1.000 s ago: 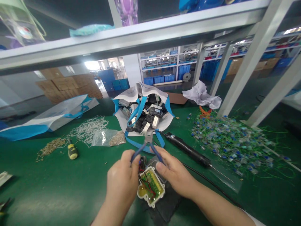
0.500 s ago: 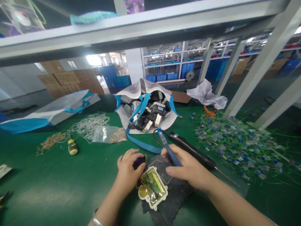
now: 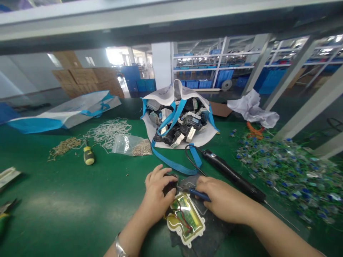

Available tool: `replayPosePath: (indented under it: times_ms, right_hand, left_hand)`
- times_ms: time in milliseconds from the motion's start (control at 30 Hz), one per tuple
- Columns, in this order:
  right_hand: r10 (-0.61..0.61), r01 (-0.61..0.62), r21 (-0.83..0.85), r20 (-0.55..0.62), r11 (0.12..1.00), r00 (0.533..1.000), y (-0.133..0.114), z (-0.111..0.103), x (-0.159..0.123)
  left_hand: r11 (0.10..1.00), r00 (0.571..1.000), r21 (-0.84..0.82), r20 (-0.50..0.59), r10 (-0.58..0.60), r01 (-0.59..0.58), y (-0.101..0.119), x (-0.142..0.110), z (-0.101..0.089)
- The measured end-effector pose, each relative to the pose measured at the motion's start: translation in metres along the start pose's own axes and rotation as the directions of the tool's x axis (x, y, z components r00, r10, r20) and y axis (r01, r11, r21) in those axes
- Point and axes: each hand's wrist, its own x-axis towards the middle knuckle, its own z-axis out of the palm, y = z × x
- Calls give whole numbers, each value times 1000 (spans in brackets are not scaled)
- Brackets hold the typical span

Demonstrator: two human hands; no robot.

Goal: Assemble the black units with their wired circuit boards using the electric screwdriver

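My left hand (image 3: 157, 195) curls its fingers over a small black part (image 3: 169, 186) at the top of an open white casing (image 3: 185, 219) that holds a green circuit board with red and black wires. Blue-handled pliers (image 3: 193, 192) are gripped in my right hand (image 3: 223, 202), with their jaws pointing left toward the black part. The casing lies on a dark mat (image 3: 211, 233) on the green table (image 3: 66, 203).
A white-and-blue bag (image 3: 183, 123) full of black and white modules stands behind my hands. A black electric screwdriver (image 3: 232, 175) lies to the right, near a heap of blue and green parts (image 3: 289, 167). A yellow screwdriver (image 3: 88, 156) and a clear screw bag (image 3: 132, 145) lie to the left.
The pliers went from being held in both hands to my right hand alone, then swung down so the jaws point at the black part. My left hand closed over that part.
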Motion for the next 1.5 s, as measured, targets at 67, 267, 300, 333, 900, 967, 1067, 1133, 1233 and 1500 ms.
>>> replayPosePath:
  times_ms: [67,267,300,333,900,967,1067,1133,1233,1500]
  right_hand:
    - [-9,8,38,10,999,1000,0,0,3]
    - [-23,6,252,62,968,998,6,0,10]
    - [-29,6,298,73,955,997,8,0,12]
    - [-32,0,341,89,940,996,10,0,13]
    - [50,-112,564,125,818,991,15,14,15]
    - [62,-123,551,128,826,990,12,15,15]
    - [66,-122,557,119,822,991,10,17,14]
    - [67,-126,567,124,814,990,9,17,13]
    - [102,-170,601,146,781,984,9,16,11]
    - [108,-296,798,283,525,953,8,19,7]
  left_hand:
    - [1000,1000,-2,6,-3,3,0,0,-1]
    - [999,1000,-24,16,-26,27,2,1,-2]
    - [999,999,-28,20,-33,34,3,2,-2]
    - [999,999,-31,22,-41,42,4,2,-3]
    - [994,993,1,-46,-111,111,11,6,6]
    - [993,992,1,-51,-115,115,11,6,7]
    - [992,990,-3,-68,-127,127,11,6,8]
    - [990,986,-8,-87,-139,139,11,7,9]
    - [989,984,0,-107,-144,145,13,6,10]
    - [978,970,66,-151,-188,200,23,3,13]
